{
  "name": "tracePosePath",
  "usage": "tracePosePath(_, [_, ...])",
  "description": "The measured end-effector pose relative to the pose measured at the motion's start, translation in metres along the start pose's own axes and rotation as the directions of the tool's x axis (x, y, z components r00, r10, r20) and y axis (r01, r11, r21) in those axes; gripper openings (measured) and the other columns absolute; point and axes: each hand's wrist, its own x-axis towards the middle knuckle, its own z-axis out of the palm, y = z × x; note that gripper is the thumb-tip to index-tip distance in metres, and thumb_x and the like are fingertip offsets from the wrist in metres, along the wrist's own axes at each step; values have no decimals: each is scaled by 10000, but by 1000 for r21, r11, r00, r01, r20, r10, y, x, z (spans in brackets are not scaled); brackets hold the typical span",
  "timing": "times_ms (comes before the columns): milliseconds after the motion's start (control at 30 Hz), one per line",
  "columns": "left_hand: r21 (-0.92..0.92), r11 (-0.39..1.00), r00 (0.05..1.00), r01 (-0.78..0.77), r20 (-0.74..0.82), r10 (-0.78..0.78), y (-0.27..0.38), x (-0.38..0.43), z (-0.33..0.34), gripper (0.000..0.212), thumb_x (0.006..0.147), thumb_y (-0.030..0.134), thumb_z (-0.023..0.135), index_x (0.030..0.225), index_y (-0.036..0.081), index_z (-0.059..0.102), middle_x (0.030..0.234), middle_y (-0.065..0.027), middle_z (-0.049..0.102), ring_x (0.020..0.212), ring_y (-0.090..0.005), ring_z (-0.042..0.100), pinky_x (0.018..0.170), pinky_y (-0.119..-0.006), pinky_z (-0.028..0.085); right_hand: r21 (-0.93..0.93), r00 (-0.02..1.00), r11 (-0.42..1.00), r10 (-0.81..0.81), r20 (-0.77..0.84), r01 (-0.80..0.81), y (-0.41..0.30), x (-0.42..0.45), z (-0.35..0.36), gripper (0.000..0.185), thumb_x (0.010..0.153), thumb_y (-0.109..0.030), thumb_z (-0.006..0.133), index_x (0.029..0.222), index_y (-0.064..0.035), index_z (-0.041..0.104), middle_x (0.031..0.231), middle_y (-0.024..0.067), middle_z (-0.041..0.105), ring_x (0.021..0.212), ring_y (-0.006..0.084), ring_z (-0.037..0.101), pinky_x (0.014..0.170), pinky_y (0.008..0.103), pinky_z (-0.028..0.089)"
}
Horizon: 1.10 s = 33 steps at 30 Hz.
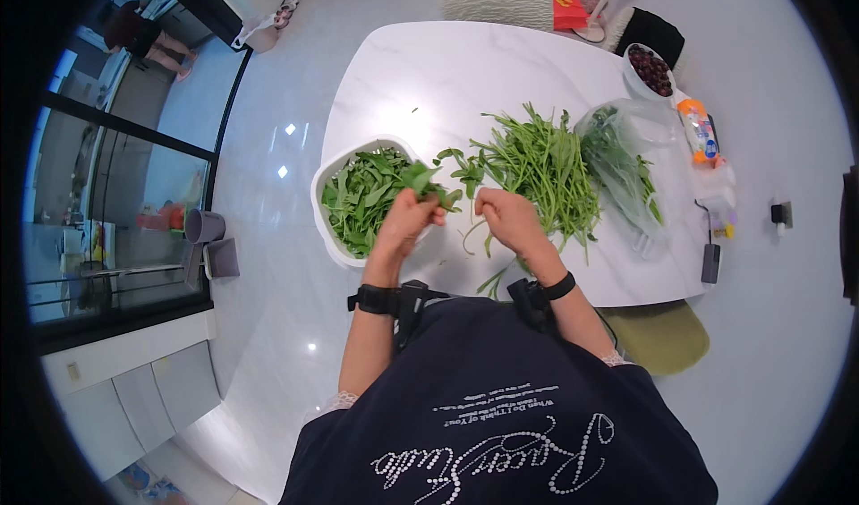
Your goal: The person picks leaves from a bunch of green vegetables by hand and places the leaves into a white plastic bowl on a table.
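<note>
My left hand (407,223) is closed on a small bunch of leafy greens (420,177), over the right edge of a white plastic basket (320,226). Picked green leaves (366,193) fill much of that basket. To its right, my right hand (508,220) is curled, with thin green stems hanging beside its fingertips; whether it pinches one is unclear. A large pile of long-stemmed leafy greens (550,169) lies on the white table just beyond and right of this hand. More greens sit in a clear plastic bag (621,176) at the pile's right.
On the table's right side are a bowl of dark red fruit (649,70), an orange-and-white packet (698,129) and a black adapter (711,263). A green seat (658,337) is tucked under the near edge. Another person (144,35) stands beyond the glass door at far left.
</note>
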Motion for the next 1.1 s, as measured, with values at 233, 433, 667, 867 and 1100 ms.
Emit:
tracePosePath(233, [803, 543, 868, 248, -433, 243, -21, -13, -124, 333, 803, 209, 586, 908, -105, 548, 809, -270, 584, 787, -373, 595, 704, -405, 463, 245, 972, 947, 228, -56, -208, 16, 18, -7, 221, 917, -131, 387, 1037, -51, 555, 651, 131, 567, 549, 263, 552, 559, 356, 441])
tracePosePath(433, [914, 396, 738, 85, -325, 591, -24, -23, -123, 272, 857, 153, 525, 1035, -50, 553, 879, -118, 615, 622, -198, 611, 533, -304, 474, 300, 959, 943, 207, -195, -143, 49, 42, -17, 352, 887, -158, 510, 1218, -43, 472, 1020, 183, 617, 950, 275, 603, 833, 345, 462])
tracePosePath(667, [754, 631, 783, 183, -500, 370, -11, -28, -107, 264, 890, 53, 455, 1123, 38, 578, 971, -127, 640, 737, -157, 634, 615, -283, 493, -28, 956, 997, 63, -287, -74, 84, 21, -16, 380, 847, -134, 543, 1218, -66, 490, 1234, 203, 488, 1148, 329, 465, 961, 378, 368])
tracePosePath(867, [897, 433, 849, -82, -165, 502, -41, -7, -119, 332, 834, 26, 506, 1164, 45, 547, 1232, -164, 504, 1072, -301, 524, 870, -343, 441, 261, 830, 826, 371, 415, -500, 102, -16, 8, 369, 833, -185, 535, 1166, -27, 528, 1059, 182, 589, 901, 276, 577, 755, 320, 461])
tracePosePath(1100, [966, 255, 866, 50, -169, 470, -76, 22, -126, 536, 735, -11, 524, 1261, 50, 438, 1281, -209, 407, 1163, -376, 412, 967, -409, 365, -108, 868, 939, 342, 361, -325, 141, -44, 26, 521, 851, -277, 507, 1302, -37, 407, 1278, 207, 460, 1122, 329, 495, 922, 382, 419])
